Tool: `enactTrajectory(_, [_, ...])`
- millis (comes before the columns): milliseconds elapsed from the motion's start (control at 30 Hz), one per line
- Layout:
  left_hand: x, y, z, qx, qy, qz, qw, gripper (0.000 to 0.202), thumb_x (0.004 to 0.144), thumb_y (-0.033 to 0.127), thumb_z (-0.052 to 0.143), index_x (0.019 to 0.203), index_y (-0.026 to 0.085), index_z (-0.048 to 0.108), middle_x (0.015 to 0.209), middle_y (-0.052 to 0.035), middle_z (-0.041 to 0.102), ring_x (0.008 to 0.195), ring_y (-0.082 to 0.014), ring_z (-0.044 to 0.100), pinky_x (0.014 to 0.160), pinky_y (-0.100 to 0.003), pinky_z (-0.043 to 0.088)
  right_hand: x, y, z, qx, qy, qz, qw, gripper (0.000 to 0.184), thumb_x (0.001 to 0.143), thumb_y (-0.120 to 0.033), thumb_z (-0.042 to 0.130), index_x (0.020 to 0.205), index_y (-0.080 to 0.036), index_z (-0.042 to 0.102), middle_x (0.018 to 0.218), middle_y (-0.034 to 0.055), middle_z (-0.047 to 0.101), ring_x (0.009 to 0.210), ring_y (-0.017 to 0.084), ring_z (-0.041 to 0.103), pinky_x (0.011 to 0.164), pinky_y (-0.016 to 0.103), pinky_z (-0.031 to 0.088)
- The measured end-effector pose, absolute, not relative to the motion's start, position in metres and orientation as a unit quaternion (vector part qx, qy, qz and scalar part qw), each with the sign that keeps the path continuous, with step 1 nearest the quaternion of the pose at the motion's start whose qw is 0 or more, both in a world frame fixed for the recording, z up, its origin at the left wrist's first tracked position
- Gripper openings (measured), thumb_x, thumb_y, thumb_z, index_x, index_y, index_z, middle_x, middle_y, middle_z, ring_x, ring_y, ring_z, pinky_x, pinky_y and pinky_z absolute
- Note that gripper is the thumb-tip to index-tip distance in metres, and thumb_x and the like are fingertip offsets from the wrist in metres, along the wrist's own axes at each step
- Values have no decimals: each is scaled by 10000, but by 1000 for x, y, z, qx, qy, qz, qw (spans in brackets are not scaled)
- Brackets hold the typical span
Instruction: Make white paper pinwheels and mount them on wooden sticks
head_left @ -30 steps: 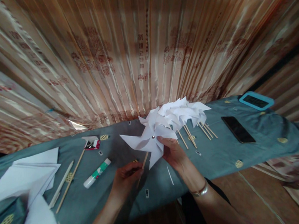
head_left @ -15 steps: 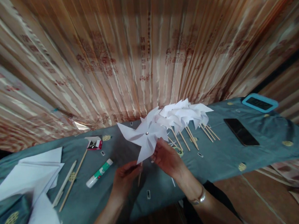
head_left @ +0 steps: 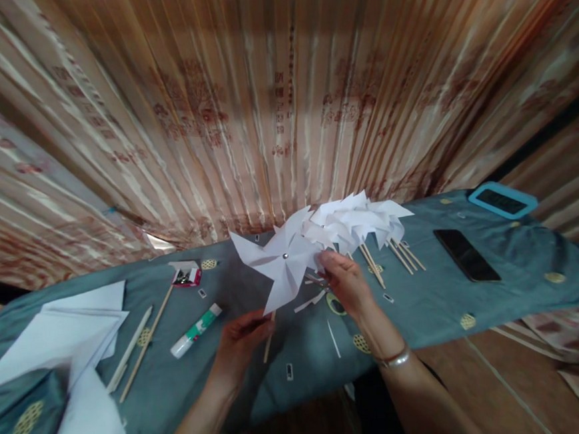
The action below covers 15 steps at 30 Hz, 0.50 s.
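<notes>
A white paper pinwheel (head_left: 277,261) with a shiny pin at its centre is held up over the table. My left hand (head_left: 237,351) is closed round its thin wooden stick (head_left: 268,342), just under the blades. At the pinwheel's right side, my right hand (head_left: 347,282) has curled fingers against a blade tip; the fingertips are partly hidden. Behind it lie several finished white pinwheels (head_left: 357,218) with their sticks pointing towards me. Scissors with a yellow-green handle (head_left: 335,303) and thin paper strips (head_left: 334,339) lie beneath my right hand.
To the left are white paper sheets (head_left: 73,334), a white pen-like stick (head_left: 131,350), a wooden stick (head_left: 146,342), a small red box of pins (head_left: 186,276) and a glue stick (head_left: 195,331). A dark phone (head_left: 465,254) and a blue-framed device (head_left: 503,200) lie at right. A curtain (head_left: 281,110) hangs behind.
My right hand has moved right and slightly up, from the pinwheel's lower right blade to the tip at its right side. My left hand still holds the stick.
</notes>
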State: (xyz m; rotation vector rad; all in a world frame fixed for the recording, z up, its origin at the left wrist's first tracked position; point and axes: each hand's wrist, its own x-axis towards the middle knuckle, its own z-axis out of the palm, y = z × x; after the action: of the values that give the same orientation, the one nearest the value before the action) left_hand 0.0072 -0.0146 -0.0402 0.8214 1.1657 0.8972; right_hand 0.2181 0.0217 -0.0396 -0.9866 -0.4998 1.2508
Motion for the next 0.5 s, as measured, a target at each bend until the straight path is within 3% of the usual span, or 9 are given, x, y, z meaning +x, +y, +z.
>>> enactTrajectory(367, [2, -11, -36, 394, 519, 418, 633, 191, 580, 295, 797, 744, 200, 771, 768, -28, 753, 740, -189, 654, 745, -283, 497, 203, 9, -32, -465, -272, 579, 611, 233, 547, -387, 863, 637, -205, 750, 550, -34, 629, 505, 76, 499, 510, 212, 432])
enactTrajectory(500, [2, -11, -37, 373, 530, 426, 631, 245, 540, 318, 822, 743, 194, 763, 765, -36, 754, 737, -190, 661, 748, -284, 500, 196, 4, -31, -459, -287, 596, 593, 227, 571, -372, 854, 547, -205, 703, 535, -39, 598, 504, 72, 484, 506, 209, 408])
